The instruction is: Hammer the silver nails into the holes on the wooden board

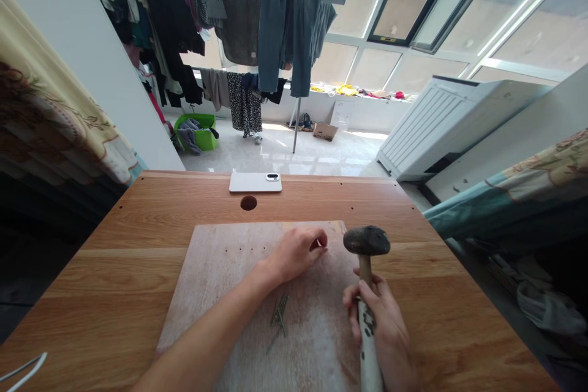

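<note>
My right hand (379,318) is wrapped round the worn, pale handle of a hammer (366,241), whose dark, blunt head points up beside the board's right edge. My left hand (299,252) rests low over the upper right part of a pale wooden board (206,294), thumb and fingertips pinched together. Whatever sits in that pinch is too small or hidden to make out. Below the left wrist lies a small loose pile of nails (279,313) on the board. Several dark dots run in a row across the board's upper left; whether they are nail heads or holes I cannot tell.
The board lies on a wooden table (110,257). At its far edge are a white phone (248,182) and a round hole (248,203). A white cable (28,370) is at the lower left. Beyond stand a loaded clothes rack (294,43) and a green basket (209,138).
</note>
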Motion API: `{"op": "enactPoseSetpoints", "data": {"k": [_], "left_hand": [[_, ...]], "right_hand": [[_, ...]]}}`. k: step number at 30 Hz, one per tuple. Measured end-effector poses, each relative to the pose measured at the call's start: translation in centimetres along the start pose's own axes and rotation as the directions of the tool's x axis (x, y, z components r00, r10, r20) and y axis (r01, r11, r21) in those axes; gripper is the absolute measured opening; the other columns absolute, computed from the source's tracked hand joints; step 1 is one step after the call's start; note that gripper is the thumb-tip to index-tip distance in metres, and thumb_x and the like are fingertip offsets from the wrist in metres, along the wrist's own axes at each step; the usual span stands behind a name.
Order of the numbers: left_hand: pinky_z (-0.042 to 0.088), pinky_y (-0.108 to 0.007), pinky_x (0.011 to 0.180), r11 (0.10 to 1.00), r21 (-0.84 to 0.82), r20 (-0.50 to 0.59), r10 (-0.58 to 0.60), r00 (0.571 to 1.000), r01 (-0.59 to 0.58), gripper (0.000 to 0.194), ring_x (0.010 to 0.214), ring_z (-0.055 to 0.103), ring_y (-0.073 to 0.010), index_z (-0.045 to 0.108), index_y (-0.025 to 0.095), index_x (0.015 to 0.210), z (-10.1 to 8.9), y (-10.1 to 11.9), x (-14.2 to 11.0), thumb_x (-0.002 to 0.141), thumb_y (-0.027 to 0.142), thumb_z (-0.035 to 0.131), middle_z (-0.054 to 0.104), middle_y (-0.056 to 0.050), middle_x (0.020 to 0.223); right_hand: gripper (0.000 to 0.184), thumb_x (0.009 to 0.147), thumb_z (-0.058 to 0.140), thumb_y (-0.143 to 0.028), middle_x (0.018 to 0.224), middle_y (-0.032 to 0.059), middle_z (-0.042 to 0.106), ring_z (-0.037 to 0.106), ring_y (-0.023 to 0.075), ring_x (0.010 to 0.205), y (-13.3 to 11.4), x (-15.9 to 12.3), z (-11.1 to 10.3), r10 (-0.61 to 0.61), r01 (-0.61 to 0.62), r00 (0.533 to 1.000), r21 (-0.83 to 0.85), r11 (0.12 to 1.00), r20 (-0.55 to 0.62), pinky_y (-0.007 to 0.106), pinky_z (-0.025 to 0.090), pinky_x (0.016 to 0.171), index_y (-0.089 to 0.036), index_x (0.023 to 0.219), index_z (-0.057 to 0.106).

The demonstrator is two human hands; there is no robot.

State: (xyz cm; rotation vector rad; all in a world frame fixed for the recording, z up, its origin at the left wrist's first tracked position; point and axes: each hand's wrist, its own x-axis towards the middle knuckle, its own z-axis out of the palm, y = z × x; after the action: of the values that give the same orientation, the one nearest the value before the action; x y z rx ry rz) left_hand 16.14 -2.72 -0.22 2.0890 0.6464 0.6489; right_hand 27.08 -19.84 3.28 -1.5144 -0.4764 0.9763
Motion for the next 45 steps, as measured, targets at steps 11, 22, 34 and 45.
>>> {"op": "enactPoseSetpoints", "data": {"k": [11, 22, 34, 45], "left_hand": [[0.045, -0.023, 0.072, 0.999, 0.038, 0.008, 0.012, 1.0, -0.012, 0.011, 0.074, 0.061, -0.0134, 0.07, 0.018, 0.087, 0.0, 0.3, 0.1, 0.087, 0.007, 0.07, 0.07, 0.0, 0.083], [0.046, -0.024, 0.072, 0.998, 0.059, 0.008, -0.013, 1.0, 0.013, 0.01, 0.074, 0.063, -0.0141, 0.072, 0.018, 0.09, 0.0, 0.4, 0.2, 0.088, 0.009, 0.068, 0.072, 0.0, 0.084], [0.045, -0.024, 0.071, 0.996, 0.082, 0.013, -0.021, 1.0, 0.02, 0.009, 0.075, 0.063, -0.0143, 0.072, 0.018, 0.088, 0.1, 0.4, 0.2, 0.087, 0.01, 0.07, 0.072, 0.0, 0.083], [0.047, -0.024, 0.071, 0.996, 0.084, 0.02, -0.026, 0.999, 0.024, 0.01, 0.075, 0.064, -0.0152, 0.072, 0.019, 0.091, 0.1, 0.3, 0.2, 0.088, 0.01, 0.068, 0.074, -0.001, 0.085]], "right_hand": [[0.058, 0.089, 0.073, -0.056, 0.068, -0.0063, 0.062, 0.048, 0.0069, 0.04, 1.1, 0.0, -0.1, -0.012, 0.007, 0.999, 0.106, 0.994, 0.052, 0.016, 0.039, 0.037, -0.024, 0.134, 0.057], [0.061, 0.087, 0.076, -0.058, 0.069, -0.005, 0.062, 0.043, 0.0057, 0.033, 1.5, -0.5, 0.0, 0.048, -0.071, 0.987, 0.148, 0.986, 0.155, 0.016, 0.035, 0.03, -0.027, 0.136, 0.056], [0.071, 0.09, 0.074, -0.055, 0.07, -0.0059, 0.063, 0.047, 0.0066, 0.034, 1.8, -0.7, -0.2, 0.004, -0.027, 0.984, 0.131, 0.991, 0.176, 0.016, 0.041, 0.03, -0.03, 0.15, 0.046], [0.033, 0.092, 0.074, -0.051, 0.069, -0.0053, 0.062, 0.048, 0.0073, 0.033, 2.7, -0.6, -0.6, 0.014, -0.042, 0.974, 0.119, 0.992, 0.224, 0.018, 0.041, 0.029, -0.025, 0.111, 0.067]]}}
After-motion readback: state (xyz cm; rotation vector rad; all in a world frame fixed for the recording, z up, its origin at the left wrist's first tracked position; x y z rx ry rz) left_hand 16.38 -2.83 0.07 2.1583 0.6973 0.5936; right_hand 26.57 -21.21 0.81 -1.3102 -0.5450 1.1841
